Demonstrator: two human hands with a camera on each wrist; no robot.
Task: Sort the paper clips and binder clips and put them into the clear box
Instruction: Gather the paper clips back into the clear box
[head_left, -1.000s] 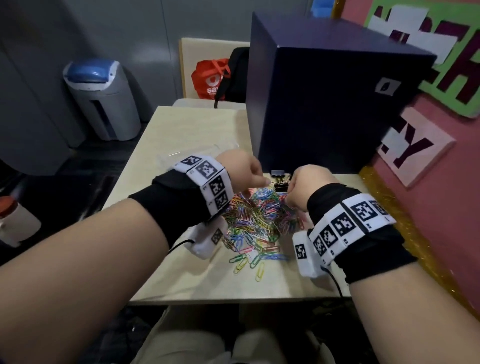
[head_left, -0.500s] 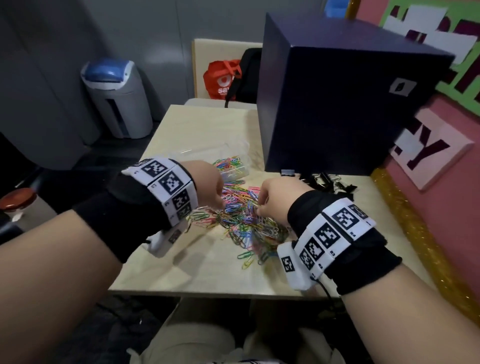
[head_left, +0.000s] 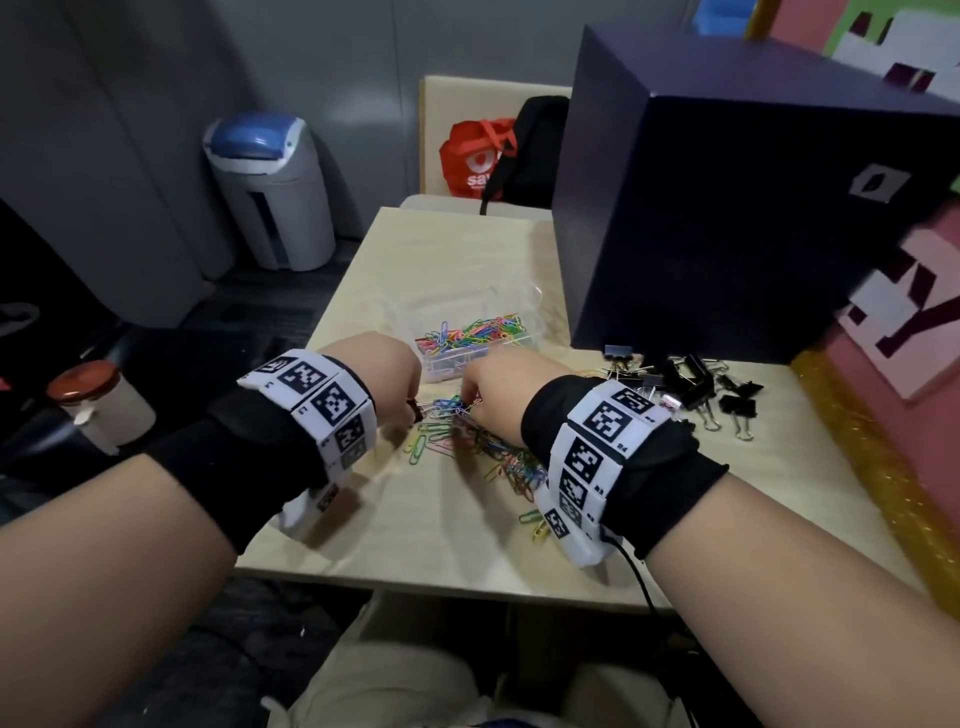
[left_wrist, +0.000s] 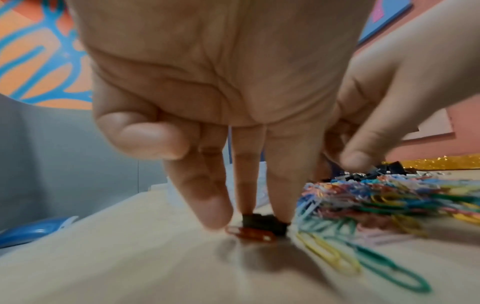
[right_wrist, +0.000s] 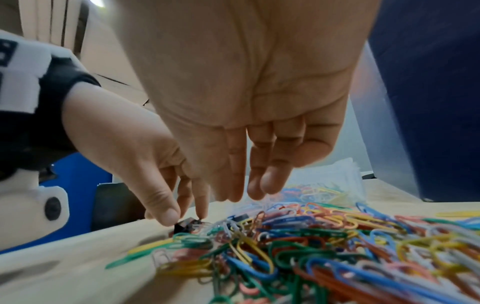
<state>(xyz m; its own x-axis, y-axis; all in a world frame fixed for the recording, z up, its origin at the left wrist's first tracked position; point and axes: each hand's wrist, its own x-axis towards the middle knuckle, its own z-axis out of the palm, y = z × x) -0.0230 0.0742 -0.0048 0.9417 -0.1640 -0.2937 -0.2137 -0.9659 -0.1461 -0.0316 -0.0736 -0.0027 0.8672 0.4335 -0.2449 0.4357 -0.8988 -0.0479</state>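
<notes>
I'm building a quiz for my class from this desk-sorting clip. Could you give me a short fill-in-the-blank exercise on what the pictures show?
1. The clear plastic box already holds coloured ____ clips.
2. The loose black metal binder clips lie on the beige table in front of the dark ____ cube-shaped box.
3. The left hand pinches a small ____ binder clip at the edge of the pile of coloured paper clips.
4. The right hand reaches down with its fingers over the ____ of coloured paper clips.

Missing words: paper; blue; black; pile

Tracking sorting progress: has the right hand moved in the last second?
Yes. The right hand shifted left, from before the dark box to past its left corner.
</notes>
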